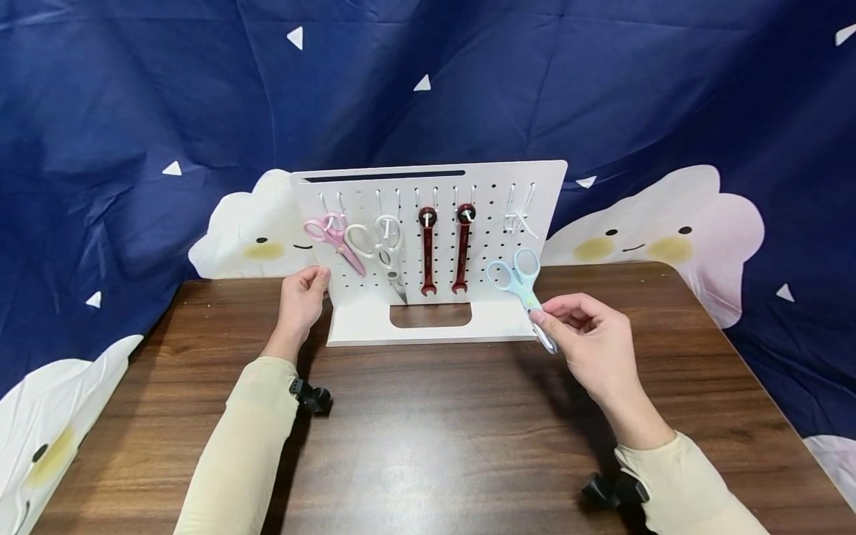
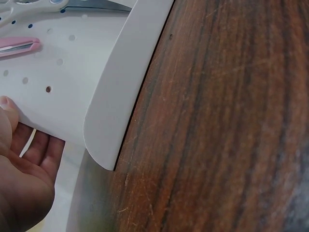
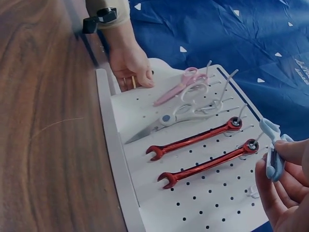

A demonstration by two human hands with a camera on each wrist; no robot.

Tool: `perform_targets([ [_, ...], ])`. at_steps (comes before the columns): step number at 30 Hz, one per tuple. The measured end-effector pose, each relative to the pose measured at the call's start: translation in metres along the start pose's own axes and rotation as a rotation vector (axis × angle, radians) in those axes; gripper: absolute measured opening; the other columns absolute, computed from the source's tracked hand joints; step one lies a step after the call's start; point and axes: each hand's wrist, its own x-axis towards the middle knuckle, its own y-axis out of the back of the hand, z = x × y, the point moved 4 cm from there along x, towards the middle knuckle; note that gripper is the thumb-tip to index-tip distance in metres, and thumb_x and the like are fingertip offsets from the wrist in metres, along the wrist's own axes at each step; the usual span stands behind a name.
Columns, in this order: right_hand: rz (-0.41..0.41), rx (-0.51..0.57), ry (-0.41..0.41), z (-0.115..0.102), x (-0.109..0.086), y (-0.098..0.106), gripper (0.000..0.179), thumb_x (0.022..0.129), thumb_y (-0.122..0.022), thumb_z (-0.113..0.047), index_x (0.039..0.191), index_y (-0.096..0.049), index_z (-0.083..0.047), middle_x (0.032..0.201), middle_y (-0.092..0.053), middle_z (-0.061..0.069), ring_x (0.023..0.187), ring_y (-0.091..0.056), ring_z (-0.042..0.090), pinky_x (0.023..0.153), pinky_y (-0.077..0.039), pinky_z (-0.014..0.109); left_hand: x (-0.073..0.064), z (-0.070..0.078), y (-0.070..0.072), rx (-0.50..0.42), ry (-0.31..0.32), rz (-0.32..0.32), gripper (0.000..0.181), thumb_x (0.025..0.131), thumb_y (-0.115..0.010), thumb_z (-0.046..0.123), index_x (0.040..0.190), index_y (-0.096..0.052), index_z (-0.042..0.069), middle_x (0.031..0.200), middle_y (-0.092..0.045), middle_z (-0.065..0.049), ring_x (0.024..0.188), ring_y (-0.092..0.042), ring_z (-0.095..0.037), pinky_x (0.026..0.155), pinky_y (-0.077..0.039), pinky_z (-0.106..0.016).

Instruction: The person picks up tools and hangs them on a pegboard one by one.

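A white pegboard (image 1: 484, 256) stands upright on its base. At its left edge my left hand (image 1: 304, 301) grips the board, thumb on the front and fingers behind, as the left wrist view also shows. My right hand (image 1: 595, 338) pinches light blue scissors (image 1: 524, 279) near the blade end, handles pointing up. They are in front of the board's lower right, below a white hook (image 1: 515, 215) that carries nothing. Pink scissors (image 1: 337, 236), white scissors (image 1: 389, 256) and two red wrenches (image 1: 428, 253) hang from other hooks. In the right wrist view the blue scissors (image 3: 274, 150) are partly hidden by fingers.
The board stands toward the back of a brown wooden table (image 1: 414, 431). Its base (image 1: 361, 327) has a cut-out at the middle. Behind hangs a dark blue cloth (image 1: 401, 119) with cloud figures. Each wrist wears a small black device (image 1: 310, 397).
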Motion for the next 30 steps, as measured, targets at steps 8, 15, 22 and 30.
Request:
perform_targets([
  [8,0.055,0.047,0.011,-0.006,0.008,0.005,0.011,0.088,-0.084,0.008,0.096,-0.076,0.008,0.076,-0.075,-0.011,0.062,-0.064,0.001,0.056,-0.051,0.012,-0.002,0.003,0.002,0.015,0.007,0.002,0.034,0.111,-0.06,0.014,0.119,-0.071,-0.017,0.077,-0.069,0.02,0.079,-0.063,0.003,0.081,-0.06,-0.016],
  [15,0.062,0.094,0.003,-0.001,0.015,0.003,0.01,0.089,-0.083,0.009,0.096,-0.077,0.006,0.076,-0.076,-0.01,0.063,-0.065,0.001,0.056,-0.051,0.012,-0.003,0.004,0.001,0.021,-0.004,0.005,0.034,0.111,-0.06,0.014,0.115,-0.071,-0.018,0.075,-0.068,0.019,0.078,-0.061,0.002,0.081,-0.06,-0.017],
  [22,0.049,0.174,-0.055,0.01,0.022,-0.004,0.009,0.09,-0.08,0.011,0.094,-0.076,0.003,0.076,-0.077,-0.01,0.066,-0.067,-0.001,0.059,-0.053,0.011,-0.001,0.001,0.001,0.021,-0.001,0.007,0.035,0.112,-0.059,0.014,0.116,-0.07,-0.019,0.076,-0.068,0.021,0.079,-0.062,0.003,0.081,-0.059,-0.015],
  [30,-0.003,0.171,-0.172,0.025,0.037,-0.013,0.016,0.093,-0.082,0.001,0.089,-0.078,-0.014,0.075,-0.076,-0.013,0.068,-0.067,-0.002,0.061,-0.052,0.013,-0.001,0.0,0.001,0.018,-0.002,0.01,0.034,0.112,-0.06,0.014,0.116,-0.07,-0.019,0.074,-0.068,0.021,0.078,-0.062,0.003,0.081,-0.06,-0.017],
])
